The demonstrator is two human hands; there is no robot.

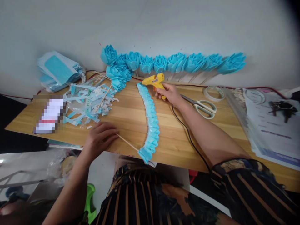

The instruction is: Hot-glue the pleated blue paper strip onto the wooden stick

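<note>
My right hand [170, 93] is closed round the handle of a yellow glue gun [154, 81], whose nozzle points left at the far end of a long curved strip of folded light-blue pieces [151, 120]. That strip runs across the wooden table [126, 115] toward its near edge. My left hand [99, 137] rests on the table near the front edge, fingers curled on the end of a thin wooden stick [127, 143] that leads to the strip's near end.
A row of blue folded flowers [173, 62] leans against the wall. A pile of cut blue and white scraps [87, 101] and a stack of face masks [58, 70] lie at the left. Scissors [202, 106], a tape roll [214, 92] and papers [267, 122] lie at the right. The gun's black cord [187, 134] crosses the table.
</note>
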